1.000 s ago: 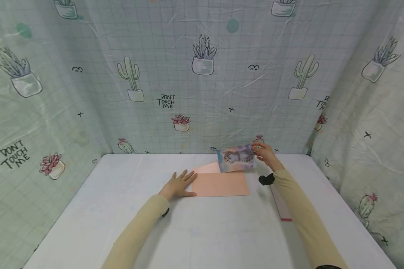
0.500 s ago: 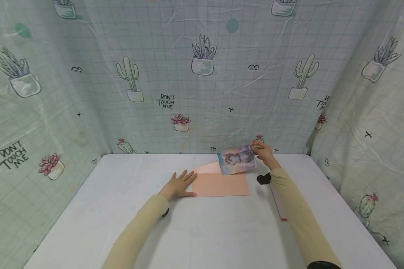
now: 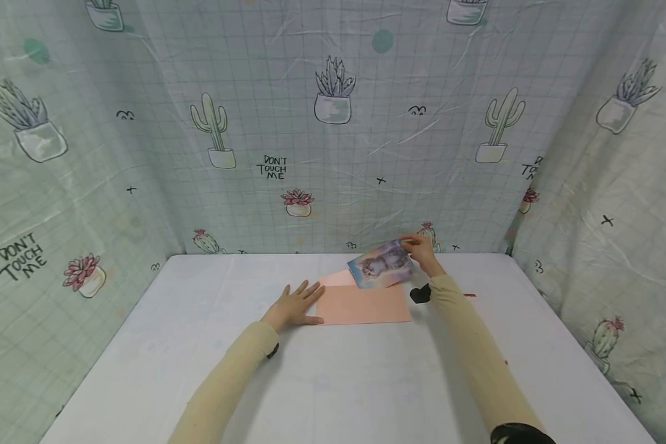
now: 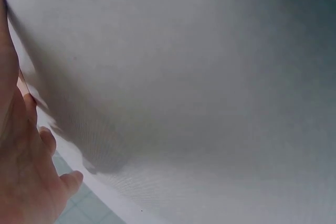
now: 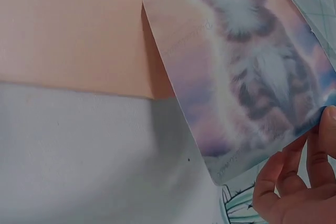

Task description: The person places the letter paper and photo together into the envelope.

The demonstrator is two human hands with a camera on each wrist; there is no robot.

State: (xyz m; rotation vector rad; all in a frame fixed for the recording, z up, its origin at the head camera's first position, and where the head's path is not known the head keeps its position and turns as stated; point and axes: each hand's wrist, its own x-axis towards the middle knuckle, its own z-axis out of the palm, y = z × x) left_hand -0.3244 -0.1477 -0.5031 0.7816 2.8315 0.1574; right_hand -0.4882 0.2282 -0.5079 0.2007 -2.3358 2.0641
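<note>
"Head view, then: what is different from half a second ago?"

"The kitten card (image 3: 380,265). It has shifted left over the peach envelope (image 3: 363,305), closer to the envelope's middle, and it leans more steeply. Its lowest corner overlaps the envelope's far edge, partly covering the pale flap (image 3: 333,279)."

"Who is moving it?"

"The right hand (image 3: 420,250). It has come along with the card, pinching the corner beyond the envelope's far right end. The right wrist view shows thumb and fingers on that corner."

"And the left hand (image 3: 294,306)?"

"No visible change. It holds nothing; its fingers are spread, thumb apart, resting at the envelope's left edge. The two hands are well apart, with the envelope between them."

"What does the shift mean for the work?"

"I'd judge the card is better centred on the envelope but worse aligned, its lower edge slanting against the envelope's. Whether it touches the envelope, I cannot tell."

"Anything else?"

"Right of the envelope, the right sleeve (image 3: 472,345) now hides most of the red-edged item; only red bits (image 3: 470,295) show. The envelope itself looks unmoved."
</note>
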